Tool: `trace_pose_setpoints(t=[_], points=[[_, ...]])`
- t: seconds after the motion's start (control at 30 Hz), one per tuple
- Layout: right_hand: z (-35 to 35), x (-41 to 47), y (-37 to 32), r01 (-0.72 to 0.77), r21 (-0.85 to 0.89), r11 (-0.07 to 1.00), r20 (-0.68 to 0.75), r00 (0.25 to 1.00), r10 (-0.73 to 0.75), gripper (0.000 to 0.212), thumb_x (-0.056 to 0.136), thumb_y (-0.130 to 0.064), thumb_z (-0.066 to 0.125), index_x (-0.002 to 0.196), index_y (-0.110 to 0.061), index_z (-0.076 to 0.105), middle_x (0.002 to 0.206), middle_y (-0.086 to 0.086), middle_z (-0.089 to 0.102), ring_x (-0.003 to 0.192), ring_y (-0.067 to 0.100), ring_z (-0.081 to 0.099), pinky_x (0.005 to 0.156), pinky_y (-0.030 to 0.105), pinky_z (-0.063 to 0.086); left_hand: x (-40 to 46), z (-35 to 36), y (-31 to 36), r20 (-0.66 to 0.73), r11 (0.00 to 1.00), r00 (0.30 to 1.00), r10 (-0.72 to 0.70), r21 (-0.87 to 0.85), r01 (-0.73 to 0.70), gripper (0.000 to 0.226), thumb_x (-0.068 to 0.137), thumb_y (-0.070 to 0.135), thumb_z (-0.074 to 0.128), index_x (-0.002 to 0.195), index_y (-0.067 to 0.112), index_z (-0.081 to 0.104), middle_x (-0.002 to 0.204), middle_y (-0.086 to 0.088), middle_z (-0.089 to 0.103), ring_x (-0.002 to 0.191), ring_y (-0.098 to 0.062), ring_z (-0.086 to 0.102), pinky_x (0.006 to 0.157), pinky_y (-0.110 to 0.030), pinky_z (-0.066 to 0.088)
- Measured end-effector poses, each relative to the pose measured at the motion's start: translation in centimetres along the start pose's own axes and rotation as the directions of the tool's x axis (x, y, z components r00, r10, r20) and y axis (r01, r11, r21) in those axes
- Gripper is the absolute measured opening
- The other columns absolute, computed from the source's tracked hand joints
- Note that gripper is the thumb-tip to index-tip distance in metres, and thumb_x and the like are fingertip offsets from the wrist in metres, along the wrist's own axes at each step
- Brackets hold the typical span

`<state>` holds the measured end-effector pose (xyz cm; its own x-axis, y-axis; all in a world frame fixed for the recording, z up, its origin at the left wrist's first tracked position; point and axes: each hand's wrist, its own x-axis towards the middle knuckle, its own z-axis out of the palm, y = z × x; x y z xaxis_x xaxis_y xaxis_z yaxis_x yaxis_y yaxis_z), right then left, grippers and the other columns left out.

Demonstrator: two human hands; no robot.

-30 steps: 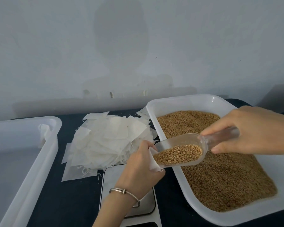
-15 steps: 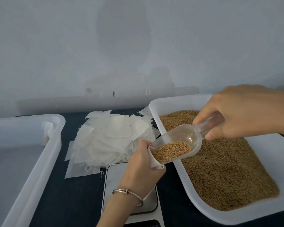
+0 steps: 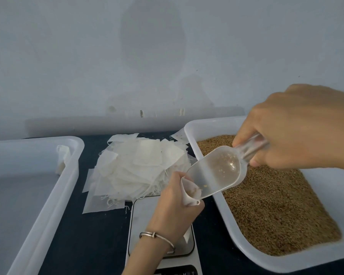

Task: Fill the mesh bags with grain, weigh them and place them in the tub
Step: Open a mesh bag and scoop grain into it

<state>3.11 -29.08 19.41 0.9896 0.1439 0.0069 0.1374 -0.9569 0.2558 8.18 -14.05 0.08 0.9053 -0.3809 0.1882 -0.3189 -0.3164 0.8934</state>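
Your left hand [image 3: 175,203] grips a small mesh bag [image 3: 189,192] with its fingers curled round it, and the bag's open mouth points up and to the right. Your right hand [image 3: 298,128] holds the handle of a clear scoop [image 3: 216,171], fingers wrapped tight. The scoop slants down from your right hand to your left hand, and its lip sits right in the bag's mouth. Only a few grains are left in the scoop, so the grain looks to be in the bag. The scale [image 3: 145,219] lies just under your left hand, so that hand is the near one for weighing. The empty tub [image 3: 68,175] waits well off to the left of it. The grain tray [image 3: 213,181] sits under your right hand.
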Motion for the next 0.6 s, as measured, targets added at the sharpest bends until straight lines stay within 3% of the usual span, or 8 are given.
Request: trace_pose_setpoints(t=[0.1, 0.2, 0.27, 0.33, 0.47, 0.6], points=[[0.3, -0.1, 0.4, -0.059, -0.012, 0.998, -0.009, 0.998, 0.059, 0.032, 0.066, -0.050, 0.057, 0.095, -0.064, 0.056, 0.064, -0.024, 0.053, 0.060, 0.003, 0.053, 0.050, 0.016, 0.035, -0.1, -0.3, -0.2, -0.011, 0.999, 1.000, -0.005, -0.041, 0.005, 0.033, 0.078, 0.002, 0.062, 0.096, 0.024, 0.045, 0.082, 0.005, 0.055, 0.066, 0.007, 0.050, 0.058, -0.010, 0.043], [2.5, -0.5, 1.8, -0.178, 0.105, 0.978, -0.022, 0.983, 0.181, 0.045, 0.061, -0.066, 0.048, 0.105, -0.064, 0.040, 0.072, -0.024, 0.057, 0.065, 0.007, 0.058, 0.059, 0.026, 0.048, -0.1, -1.9, -0.2, -0.106, 0.967, 0.994, -0.039, -0.255, 0.011, 0.022, 0.086, 0.002, 0.060, 0.094, 0.019, 0.049, 0.083, -0.002, 0.056, 0.050, 0.002, 0.053, 0.043, -0.013, 0.043], [5.3, -0.9, 2.4, -0.267, 0.220, 0.938, -0.072, 0.955, 0.289, 0.044, 0.069, -0.072, 0.042, 0.107, -0.051, 0.051, 0.074, -0.020, 0.058, 0.059, 0.009, 0.059, 0.057, 0.029, 0.052, 0.3, -3.6, -0.6, -0.227, 0.924, 0.972, -0.068, -0.382, -0.024, 0.020, 0.087, -0.001, 0.059, 0.090, 0.017, 0.051, 0.084, -0.006, 0.055, 0.052, -0.001, 0.056, 0.044, -0.017, 0.048], [8.6, -1.1, 1.9, -0.358, 0.298, 0.885, -0.100, 0.910, 0.402, 0.033, 0.083, -0.060, 0.048, 0.109, -0.042, 0.059, 0.069, -0.017, 0.058, 0.047, 0.004, 0.054, 0.044, 0.019, 0.042, 0.7, -4.8, -1.5, -0.288, 0.929, 0.957, -0.023, -0.359, -0.086, 0.021, 0.083, 0.001, 0.063, 0.088, 0.018, 0.050, 0.083, -0.004, 0.055, 0.062, -0.004, 0.056, 0.052, -0.018, 0.051], [13.9, -1.9, 0.0, -0.446, 0.521, 0.728, -0.049, 0.836, 0.547, 0.025, 0.091, -0.047, 0.053, 0.111, -0.034, 0.061, 0.073, -0.012, 0.061, 0.060, 0.004, 0.052, 0.051, 0.020, 0.031, 0.2, -4.6, -2.9, -0.143, 0.965, 0.989, 0.043, -0.249, -0.078, 0.021, 0.076, 0.009, 0.060, 0.090, 0.019, 0.050, 0.086, 0.004, 0.055, 0.074, -0.008, 0.053, 0.064, -0.018, 0.050], [16.2, -2.1, -0.8, -0.459, 0.595, 0.660, -0.022, 0.811, 0.584, 0.025, 0.091, -0.044, 0.053, 0.110, -0.031, 0.063, 0.071, -0.013, 0.057, 0.062, 0.008, 0.053, 0.052, 0.022, 0.032, -0.9, -3.9, -3.9, -0.069, 0.989, 0.997, 0.018, -0.145, -0.028, 0.032, 0.081, 0.002, 0.064, 0.101, 0.023, 0.050, 0.095, 0.004, 0.056, 0.083, -0.016, 0.057, 0.076, -0.040, 0.057]])
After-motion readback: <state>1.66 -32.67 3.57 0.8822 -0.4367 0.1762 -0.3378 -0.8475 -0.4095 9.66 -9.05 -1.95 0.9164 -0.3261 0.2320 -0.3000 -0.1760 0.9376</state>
